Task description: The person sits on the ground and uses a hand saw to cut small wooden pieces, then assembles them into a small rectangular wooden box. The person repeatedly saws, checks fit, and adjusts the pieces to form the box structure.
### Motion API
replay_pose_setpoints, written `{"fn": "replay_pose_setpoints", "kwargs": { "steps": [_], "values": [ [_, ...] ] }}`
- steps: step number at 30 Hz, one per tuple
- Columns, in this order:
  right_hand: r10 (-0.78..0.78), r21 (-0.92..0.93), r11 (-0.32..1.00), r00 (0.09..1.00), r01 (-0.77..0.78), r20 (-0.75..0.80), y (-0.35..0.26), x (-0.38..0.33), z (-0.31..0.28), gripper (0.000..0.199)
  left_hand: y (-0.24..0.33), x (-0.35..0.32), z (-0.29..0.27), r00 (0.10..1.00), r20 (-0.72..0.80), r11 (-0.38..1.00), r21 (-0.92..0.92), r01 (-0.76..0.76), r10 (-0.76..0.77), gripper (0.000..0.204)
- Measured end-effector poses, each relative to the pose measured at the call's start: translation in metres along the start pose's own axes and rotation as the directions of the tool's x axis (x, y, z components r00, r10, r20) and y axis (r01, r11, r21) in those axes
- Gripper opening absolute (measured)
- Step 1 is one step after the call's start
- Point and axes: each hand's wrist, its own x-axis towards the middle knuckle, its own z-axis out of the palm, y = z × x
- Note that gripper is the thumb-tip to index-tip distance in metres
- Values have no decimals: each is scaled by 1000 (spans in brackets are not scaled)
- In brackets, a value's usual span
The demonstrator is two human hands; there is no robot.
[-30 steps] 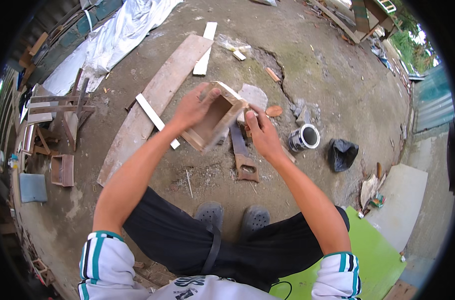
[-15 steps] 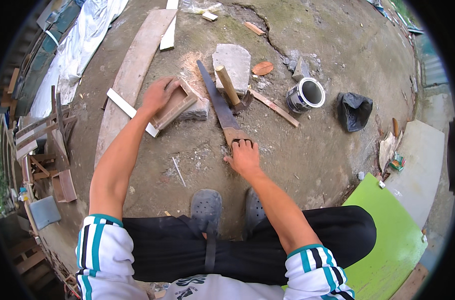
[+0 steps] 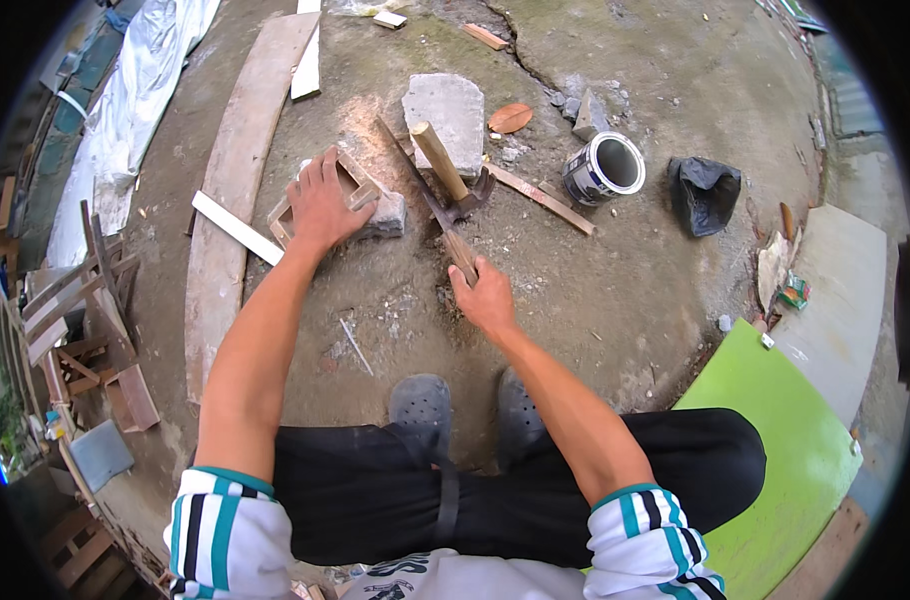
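My left hand presses flat on a small open wooden frame, which rests tilted on a grey stone block on the ground. My right hand is curled around the wooden handle of a handsaw. The saw lies on the dirt with its blade pointing away toward the frame. A hammer with a pale wooden handle lies across the saw, its handle leaning on a flat stone slab. My shoes are just below the hands.
A long plank and a white slat lie to the left. An open paint can, a thin wood strip and a black bag are to the right. A green board is at lower right, wooden scrap frames at far left.
The wooden frame, held up in both hands a second ago, now rests on the stone block under my left hand. My right hand has let go and dropped to the saw handle.
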Motion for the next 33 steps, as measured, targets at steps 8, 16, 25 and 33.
{"fn": "replay_pose_setpoints", "kwargs": {
  "steps": [8,16,25,33],
  "values": [
    [179,351,913,977,-208,115,-82,20,-16,62,12,4,-6,997,45,997,-49,63,-61,117],
    [161,457,852,959,-254,234,-87,22,-9,61,19,8,5,993,-59,993,-61,101,-104,113],
    [46,482,853,949,-199,311,-85,43,-20,61,27,7,1,992,-69,994,8,109,-108,121],
    [57,488,826,903,-282,426,-73,53,-25,58,12,3,6,989,-129,995,-70,-77,67,118]
  ]
}}
